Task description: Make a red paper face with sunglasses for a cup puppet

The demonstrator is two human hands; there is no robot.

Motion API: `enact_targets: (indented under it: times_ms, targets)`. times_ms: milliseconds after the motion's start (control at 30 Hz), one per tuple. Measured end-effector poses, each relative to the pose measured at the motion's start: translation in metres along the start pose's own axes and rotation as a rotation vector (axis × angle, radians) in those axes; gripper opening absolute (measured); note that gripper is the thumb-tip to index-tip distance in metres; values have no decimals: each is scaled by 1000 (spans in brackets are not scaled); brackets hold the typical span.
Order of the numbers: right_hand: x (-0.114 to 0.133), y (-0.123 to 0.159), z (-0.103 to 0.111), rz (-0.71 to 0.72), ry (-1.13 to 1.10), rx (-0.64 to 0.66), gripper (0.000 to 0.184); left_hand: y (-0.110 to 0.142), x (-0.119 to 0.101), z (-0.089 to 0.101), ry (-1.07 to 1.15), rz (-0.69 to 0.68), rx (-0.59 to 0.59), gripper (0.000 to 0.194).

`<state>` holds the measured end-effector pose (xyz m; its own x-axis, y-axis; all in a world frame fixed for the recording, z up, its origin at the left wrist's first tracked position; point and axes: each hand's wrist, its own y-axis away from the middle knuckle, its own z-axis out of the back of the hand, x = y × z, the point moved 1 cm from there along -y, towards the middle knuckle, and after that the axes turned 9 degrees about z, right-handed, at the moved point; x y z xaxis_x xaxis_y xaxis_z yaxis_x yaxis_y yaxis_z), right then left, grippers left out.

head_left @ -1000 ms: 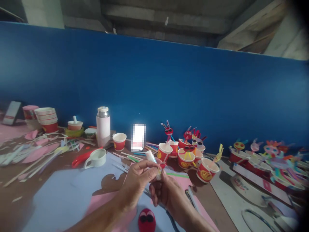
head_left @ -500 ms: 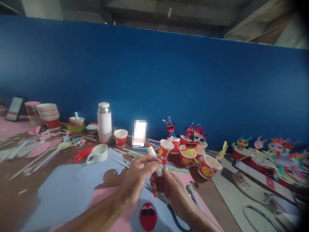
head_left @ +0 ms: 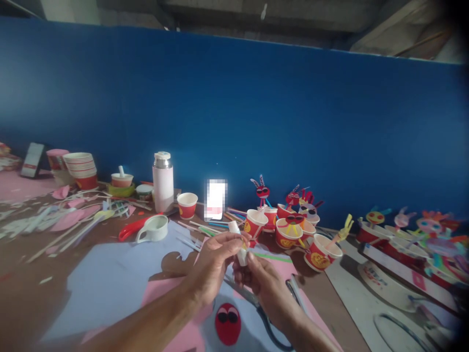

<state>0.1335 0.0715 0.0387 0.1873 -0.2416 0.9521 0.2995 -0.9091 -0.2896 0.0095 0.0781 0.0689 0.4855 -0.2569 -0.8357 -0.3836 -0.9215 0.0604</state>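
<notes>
My left hand [head_left: 219,254] and my right hand [head_left: 264,282] meet above the middle of the table, both closed on a small white tube that looks like a glue stick [head_left: 234,228]. The left fingers wrap round its upper part, while the right thumb and fingers pinch near its lower end. Below the hands lies a red paper oval [head_left: 227,333] with two dark-and-pink eyes on it. Scissors [head_left: 269,328] with dark handles rest under my right hand, partly hidden by it. Pink paper [head_left: 164,293] and pale blue paper [head_left: 110,283] spread beneath.
Red-and-white paper cups [head_left: 289,237] with paper figures stand right of centre, more at far right. A pink thermos [head_left: 163,189], a single cup [head_left: 187,205] and a lit phone [head_left: 215,200] stand behind. Left are a white-and-red handled tool [head_left: 154,229], paper scraps [head_left: 75,217] and stacked cups [head_left: 82,171].
The view has shifted slightly, so the table things sit a little farther right. Both hands keep hold of the glue stick, with only a small shift of the fingers.
</notes>
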Motion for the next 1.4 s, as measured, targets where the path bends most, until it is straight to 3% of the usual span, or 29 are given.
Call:
enact_targets:
  times_ms: [267,400,500,733,933,1133,1400]
  targets:
    - [-1,4,6,93,393,-174,29,-1,2,2,51,-20,-65,11]
    - [1,4,2,52,224,-34,40,-2,3,2,42,-1,-56,13]
    - [2,1,0,30,167,-3,49,-2,4,2,40,22,-43,16]
    - [-2,5,5,89,424,-174,24,-2,6,2,24,-31,-105,14]
    - [6,-1,14,163,480,-144,25,-3,4,5,-167,-112,-181,12]
    - [31,-3,28,181,517,-315,19,-1,4,2,-344,-83,-241,13]
    - [44,2,21,402,747,-166,7,-4,10,2,-533,-82,-231,19]
